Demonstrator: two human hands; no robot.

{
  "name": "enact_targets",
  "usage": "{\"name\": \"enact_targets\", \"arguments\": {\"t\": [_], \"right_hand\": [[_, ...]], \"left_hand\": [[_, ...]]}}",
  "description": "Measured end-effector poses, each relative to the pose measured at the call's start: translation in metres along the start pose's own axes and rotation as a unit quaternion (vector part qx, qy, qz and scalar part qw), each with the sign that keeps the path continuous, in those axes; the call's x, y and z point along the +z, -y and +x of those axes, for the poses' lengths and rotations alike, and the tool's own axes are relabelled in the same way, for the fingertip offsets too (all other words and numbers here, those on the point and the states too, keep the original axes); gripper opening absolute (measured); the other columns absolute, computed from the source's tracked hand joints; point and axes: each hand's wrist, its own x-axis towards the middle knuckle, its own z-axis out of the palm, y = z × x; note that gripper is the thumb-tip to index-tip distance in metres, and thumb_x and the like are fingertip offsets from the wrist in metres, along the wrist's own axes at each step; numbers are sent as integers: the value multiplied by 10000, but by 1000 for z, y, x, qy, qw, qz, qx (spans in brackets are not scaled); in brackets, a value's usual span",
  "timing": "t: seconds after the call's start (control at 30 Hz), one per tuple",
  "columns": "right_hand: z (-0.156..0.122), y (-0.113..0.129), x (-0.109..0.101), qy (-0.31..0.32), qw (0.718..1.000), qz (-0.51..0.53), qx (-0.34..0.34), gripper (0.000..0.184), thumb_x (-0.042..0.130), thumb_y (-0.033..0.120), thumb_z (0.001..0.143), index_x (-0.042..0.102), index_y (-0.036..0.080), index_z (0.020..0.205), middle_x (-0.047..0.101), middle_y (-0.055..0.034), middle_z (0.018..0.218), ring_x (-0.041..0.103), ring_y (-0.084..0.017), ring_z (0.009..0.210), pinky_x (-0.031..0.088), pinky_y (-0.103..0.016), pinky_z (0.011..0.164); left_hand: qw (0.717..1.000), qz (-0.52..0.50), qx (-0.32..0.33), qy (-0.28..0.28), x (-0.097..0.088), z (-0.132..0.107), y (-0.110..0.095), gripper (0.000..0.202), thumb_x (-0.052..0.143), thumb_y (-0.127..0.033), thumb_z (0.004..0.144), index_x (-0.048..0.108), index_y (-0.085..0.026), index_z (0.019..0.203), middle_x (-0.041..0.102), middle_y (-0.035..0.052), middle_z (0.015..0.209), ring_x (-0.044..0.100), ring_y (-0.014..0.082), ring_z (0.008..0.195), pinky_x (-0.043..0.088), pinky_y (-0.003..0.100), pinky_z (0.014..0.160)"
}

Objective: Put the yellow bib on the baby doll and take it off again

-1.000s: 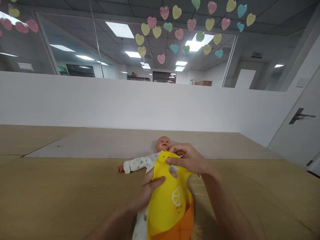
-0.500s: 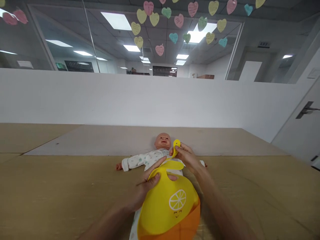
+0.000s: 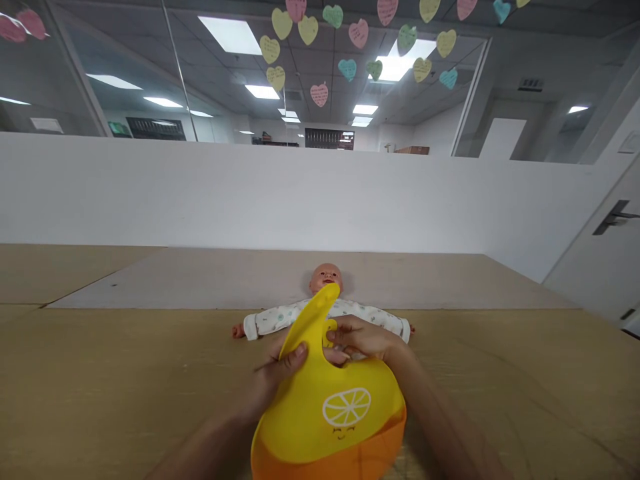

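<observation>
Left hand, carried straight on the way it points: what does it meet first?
The left hand grips the bib. Straight on past its strap, it would probably meet the doll at the chest, though depth is unclear.

We record: bib (image 3: pixel 330 400), smooth pliable plastic or silicone, faint sheen on yellow and orange parts alike. Doll (image 3: pixel 326 277), head of smooth matt plastic; suit (image 3: pixel 273 320), soft printed cloth. Table (image 3: pixel 125 387), pale wood grain, matt and smooth. Wall (image 3: pixel 250 193), we find plain matt white. Hearts (image 3: pixel 319 93), thin paper; panes (image 3: pixel 140 80), glossy glass reflecting the lights.
</observation>
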Motion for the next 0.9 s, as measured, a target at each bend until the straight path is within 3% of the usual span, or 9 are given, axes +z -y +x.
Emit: {"name": "enact_targets", "arguments": {"t": [0.1,0.23,0.4,0.53,0.67,0.77,0.9], "right_hand": [[-6,3,1,7,998,47,47,384,758,454,684,606,196,925,623,-4,862,583,-110,704,442,-237,653],[-9,6,-5,6,998,65,-2,334,734,452,720,620,181,878,631,-12,853,597,-124,761,455,-258,725],[-16,14,-19,-12,995,92,-31,386,766,442,685,650,177,940,671,-41,977,627,-140,835,472,-251,761],[-19,20,-18,-27,990,132,-44,396,770,397,693,649,158,983,679,-69,1036,650,-153,873,486,-258,793],[-9,20,-12,-95,973,191,-86,341,779,381,663,643,153,878,697,-62,896,654,-161,755,498,-265,714],[3,16,-13,-180,949,214,-142,329,763,406,653,627,164,829,692,-58,843,643,-180,730,496,-292,704],[17,7,-22,-315,908,117,-249,353,655,520,735,612,180,818,679,-57,911,625,-200,807,484,-317,767]], "left_hand": [[995,-16,44,-90,1,2,-13,481,722,-381,704,659,-150,1121,741,82,880,704,269,790,561,318,675],[984,-39,49,-165,0,9,-28,569,756,-384,649,639,-137,1147,743,88,802,701,257,663,545,289,538],[979,-44,49,-192,-7,16,-36,615,749,-383,636,620,-112,1173,744,103,801,689,255,588,506,282,431],[980,-47,64,-184,-12,21,-34,560,726,-372,670,623,-125,1162,747,110,870,698,256,639,506,272,441],[979,-29,98,-174,-21,32,-32,515,696,-348,726,585,-176,1198,738,103,992,702,243,709,537,275,518],[980,-16,113,-161,-29,46,-35,500,687,-321,735,564,-191,1201,723,110,1056,702,239,723,547,283,544],[983,-19,98,-153,-34,73,-33,528,686,-252,710,544,-186,1215,739,107,991,705,237,724,556,296,588]]}}
